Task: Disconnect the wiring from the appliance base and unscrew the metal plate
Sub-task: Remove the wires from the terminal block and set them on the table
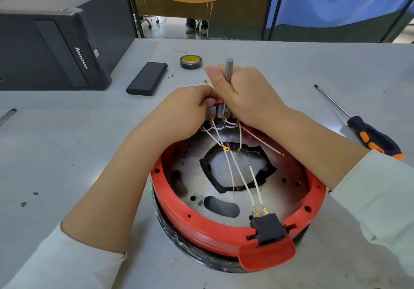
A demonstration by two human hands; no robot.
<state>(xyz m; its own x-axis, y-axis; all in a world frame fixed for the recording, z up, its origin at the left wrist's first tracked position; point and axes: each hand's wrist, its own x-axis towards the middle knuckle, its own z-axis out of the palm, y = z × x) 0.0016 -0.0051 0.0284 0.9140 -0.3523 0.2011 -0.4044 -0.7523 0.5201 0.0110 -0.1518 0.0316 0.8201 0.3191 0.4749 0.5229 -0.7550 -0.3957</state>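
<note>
Head view. The right hand (244, 96) is fisted round a grey driver (229, 70), held upright with its tip hidden among the terminals (224, 116) at the far rim of the base (201, 228). The left hand (186, 111), touching the right, pinches the terminal block just beside the tip. White wires (240, 176) run from under the hands toward the wearer, across the metal plate (280, 190), to a black plug (268, 228) seated in the near rim; several ring lugs already lie loose over the plate. The base sits on the surface (78, 154) between the forearms.

Risks, as judged: the tip cannot be seen, so a poorly seated driver may cam out and strike the left fingertips or gouge a terminal. Downward force at the far rim could tip the base. A freed screw could drop through the plate's openings. Loose lugs may snag the hands. Right of the right hand lies a long screwdriver (367, 136); beyond the hands, a tape roll (190, 62) and a black case (146, 79).
</note>
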